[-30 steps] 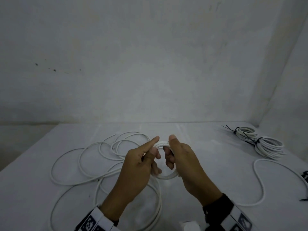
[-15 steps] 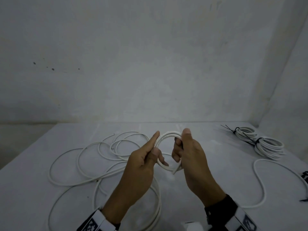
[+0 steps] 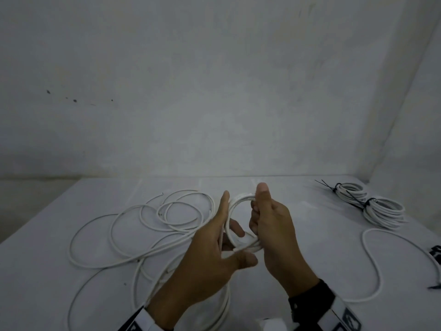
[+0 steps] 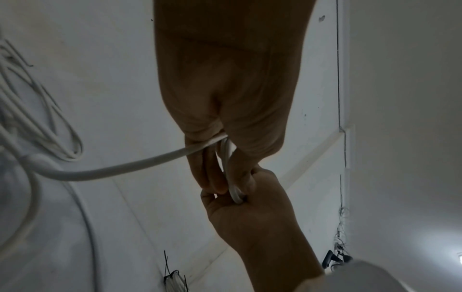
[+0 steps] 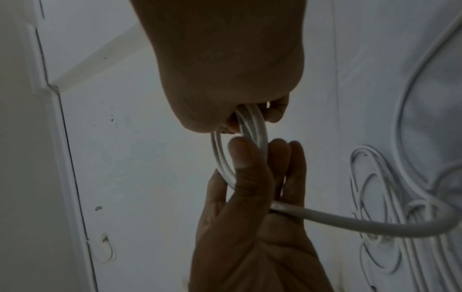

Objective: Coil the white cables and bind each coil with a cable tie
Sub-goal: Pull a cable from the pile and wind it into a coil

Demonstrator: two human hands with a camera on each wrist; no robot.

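Two hands hold a small coil of white cable above the table.

The right hand (image 3: 274,232) curls round the coil (image 3: 235,219); the left hand (image 3: 212,254) has straight fingers through the ring, thumb spread. Loose cable (image 3: 133,225), smooth and round, sprawls in loops on the near left. Far right lie two finished coils (image 3: 384,212) bound with black ties (image 3: 353,199). Only the right wrist view shows the coil's separate turns (image 5: 250,134) inside the closed fingers.
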